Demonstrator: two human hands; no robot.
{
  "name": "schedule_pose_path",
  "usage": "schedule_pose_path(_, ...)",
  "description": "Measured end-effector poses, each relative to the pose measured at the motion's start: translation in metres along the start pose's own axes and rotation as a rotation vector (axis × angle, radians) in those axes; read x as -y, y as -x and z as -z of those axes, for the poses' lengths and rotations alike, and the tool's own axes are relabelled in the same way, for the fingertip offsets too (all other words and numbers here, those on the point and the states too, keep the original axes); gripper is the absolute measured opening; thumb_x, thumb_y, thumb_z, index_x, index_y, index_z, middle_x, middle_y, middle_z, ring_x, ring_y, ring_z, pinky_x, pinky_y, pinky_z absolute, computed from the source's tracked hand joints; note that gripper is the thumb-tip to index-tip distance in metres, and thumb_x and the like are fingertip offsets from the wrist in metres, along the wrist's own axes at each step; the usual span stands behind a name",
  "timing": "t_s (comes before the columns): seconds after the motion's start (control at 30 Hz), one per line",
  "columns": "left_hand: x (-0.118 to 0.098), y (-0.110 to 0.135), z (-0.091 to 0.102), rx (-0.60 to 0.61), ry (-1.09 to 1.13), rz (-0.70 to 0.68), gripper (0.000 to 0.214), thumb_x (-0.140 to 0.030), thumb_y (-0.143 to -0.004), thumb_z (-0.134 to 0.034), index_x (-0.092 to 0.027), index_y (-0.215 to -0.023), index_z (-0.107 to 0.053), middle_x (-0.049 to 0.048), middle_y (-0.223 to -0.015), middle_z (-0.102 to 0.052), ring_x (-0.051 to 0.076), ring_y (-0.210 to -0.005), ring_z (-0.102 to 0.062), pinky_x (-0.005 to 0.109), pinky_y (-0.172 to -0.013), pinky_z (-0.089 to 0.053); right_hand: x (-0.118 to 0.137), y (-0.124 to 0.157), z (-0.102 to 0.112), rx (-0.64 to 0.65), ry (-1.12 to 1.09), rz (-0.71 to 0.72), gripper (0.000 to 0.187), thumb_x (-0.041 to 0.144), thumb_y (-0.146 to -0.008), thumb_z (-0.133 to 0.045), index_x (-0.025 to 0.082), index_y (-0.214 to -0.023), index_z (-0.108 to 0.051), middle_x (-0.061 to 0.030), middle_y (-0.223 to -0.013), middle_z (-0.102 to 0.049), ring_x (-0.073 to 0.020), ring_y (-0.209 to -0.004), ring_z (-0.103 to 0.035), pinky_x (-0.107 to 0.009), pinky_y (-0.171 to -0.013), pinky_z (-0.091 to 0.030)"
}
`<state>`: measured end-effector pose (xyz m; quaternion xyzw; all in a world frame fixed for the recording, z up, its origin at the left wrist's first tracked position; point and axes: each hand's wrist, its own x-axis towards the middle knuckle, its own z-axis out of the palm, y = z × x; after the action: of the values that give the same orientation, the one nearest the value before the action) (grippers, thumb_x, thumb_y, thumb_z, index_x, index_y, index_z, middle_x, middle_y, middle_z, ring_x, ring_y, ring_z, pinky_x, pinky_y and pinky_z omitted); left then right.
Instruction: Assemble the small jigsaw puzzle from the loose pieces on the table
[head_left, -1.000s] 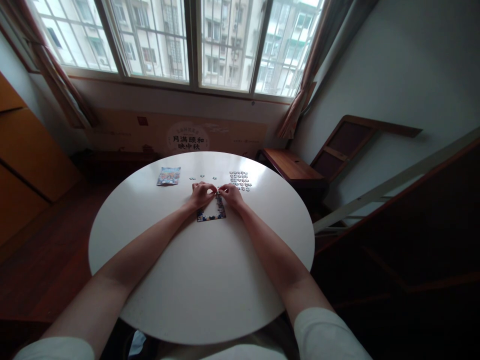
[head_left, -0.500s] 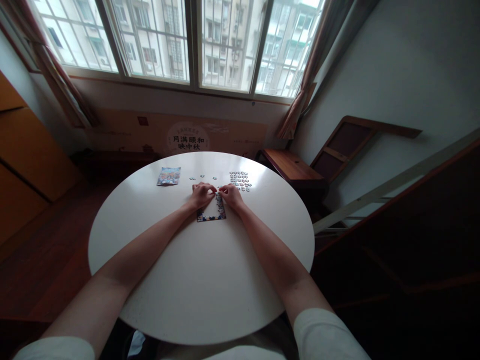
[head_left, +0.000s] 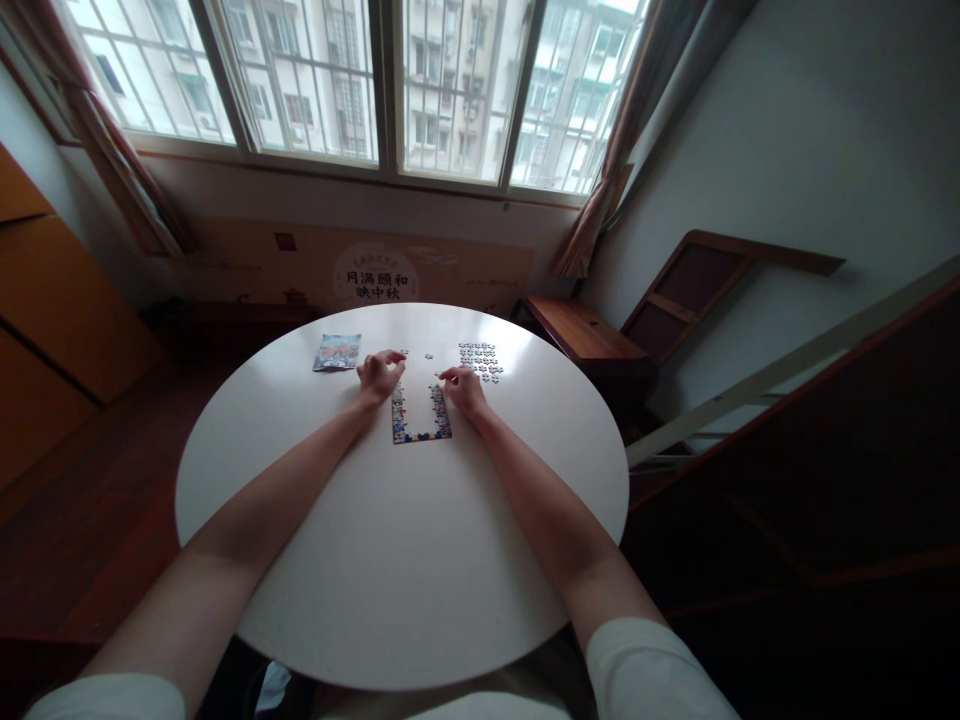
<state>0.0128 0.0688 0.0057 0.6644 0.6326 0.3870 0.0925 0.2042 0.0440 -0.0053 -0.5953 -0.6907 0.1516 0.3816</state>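
A partly joined jigsaw puzzle (head_left: 421, 437) lies on the white round table, its pieces forming a U-shaped border open at the far side. My right hand (head_left: 466, 390) is beside the border's upper right end, finger and thumb pinched on a small puzzle piece (head_left: 438, 376). Off the border's upper left end, my left hand (head_left: 380, 377) hovers with thumb and forefinger apart and nothing visible between them. Just past its fingertips lies a loose puzzle piece (head_left: 405, 352), with another loose piece (head_left: 429, 357) to the right. My left hand hides the tabletop beneath it.
Rows of loose puzzle pieces (head_left: 478, 357) lie at the table's far right. A colourful picture sheet (head_left: 337, 352) is at the far left. The round table (head_left: 405, 560) has a wooden bench (head_left: 585, 335) behind its right edge and a window beyond.
My left hand has moved left, away from my right hand, uncovering the border's left side and covering the leftmost loose piece. My right hand stays almost in place.
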Motion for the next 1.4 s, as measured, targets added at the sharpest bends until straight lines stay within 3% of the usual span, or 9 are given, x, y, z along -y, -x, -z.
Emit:
schedule_pose_path(0.1,0.011,-0.003,0.007,0.030,-0.136,0.072,0.022,-0.028,-0.081,-0.055,-0.025,-0.095,-0.071,0.0033,-0.092,-0.074,0.026,-0.099,-0.064,0.040,-0.092,-0.041,0.001,0.001,0.001,0.005,0.021,-0.003,0.025,0.007,-0.080,-0.054,0.017,-0.083,-0.076,-0.0056,-0.090,-0.062,-0.0139,-0.078,-0.058,-0.026,-0.077,-0.048)
schedule_pose_path(0.3,0.018,-0.004,0.011,0.069,-0.196,0.198,0.023,-0.032,-0.081,-0.053,-0.025,-0.094,-0.070,0.0071,-0.096,-0.074,0.029,-0.101,-0.065,0.044,-0.093,-0.040,0.001,0.002,0.000,0.034,0.058,0.008,0.023,0.009,-0.079,-0.057,0.020,-0.080,-0.077,-0.0042,-0.091,-0.059,-0.0141,-0.080,-0.057,-0.026,-0.079,-0.047)
schedule_pose_path(0.73,0.013,-0.002,0.013,0.108,-0.219,0.196,0.025,-0.035,-0.081,-0.051,-0.023,-0.092,-0.071,0.0083,-0.096,-0.074,0.029,-0.100,-0.066,0.042,-0.093,-0.042,0.001,0.003,0.000,0.060,0.074,0.055,0.030,0.007,-0.080,-0.053,0.021,-0.085,-0.078,-0.0047,-0.093,-0.061,-0.0151,-0.084,-0.059,-0.026,-0.081,-0.047)
schedule_pose_path(1.07,0.011,-0.001,0.014,0.115,-0.221,0.200,0.026,-0.036,-0.081,-0.050,-0.023,-0.092,-0.071,0.0084,-0.096,-0.074,0.029,-0.099,-0.066,0.042,-0.093,-0.041,0.002,0.003,0.001,-0.045,0.135,0.040,0.028,0.008,-0.082,-0.052,0.017,-0.084,-0.078,-0.0063,-0.087,-0.061,-0.0158,-0.083,-0.058,-0.026,-0.082,-0.045)
schedule_pose_path(1.4,0.013,-0.001,0.013,0.120,-0.217,0.185,0.025,-0.037,-0.080,-0.051,-0.024,-0.089,-0.070,0.0074,-0.094,-0.074,0.028,-0.098,-0.066,0.042,-0.094,-0.040,0.003,0.005,0.001,0.006,0.187,0.047,0.027,0.011,-0.083,-0.051,0.018,-0.083,-0.077,-0.0070,-0.088,-0.063,-0.0170,-0.084,-0.059,-0.027,-0.084,-0.044)
